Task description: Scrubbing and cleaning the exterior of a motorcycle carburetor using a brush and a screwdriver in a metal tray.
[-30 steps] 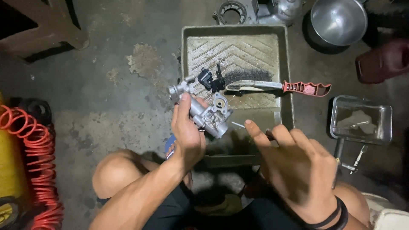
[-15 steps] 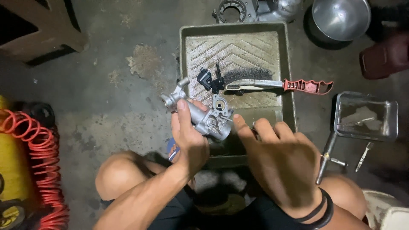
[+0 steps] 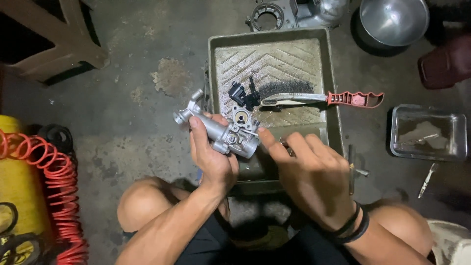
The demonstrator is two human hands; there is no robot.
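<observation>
A red coiled hose (image 3: 54,196) lies beside a yellow tank (image 3: 14,162) at the far left of a stained concrete floor, where I am crouched over a dirty work tray. My left hand (image 3: 212,157) is closed around a silver carburetor (image 3: 223,131), gripping it by the body with its flanged end pointing up and left, just over the near left corner of the grey metal tray (image 3: 324,64). My right hand (image 3: 316,179) is loosely open and holds nothing; its fingertips (image 3: 265,136) reach in at the carburetor's open end, and from this angle I cannot tell whether they are touching a small pin there or only hovering beside it. To do this part well, I judge the left grip should stay firm and level, and the work should stay above the tray so any small piece falls inside it. In the tray lie a small black part (image 3: 243,94) and a wire brush with a red handle (image 3: 353,99). Further right sit a clear plastic box (image 3: 427,133) and, above it, a steel bowl (image 3: 392,19).
</observation>
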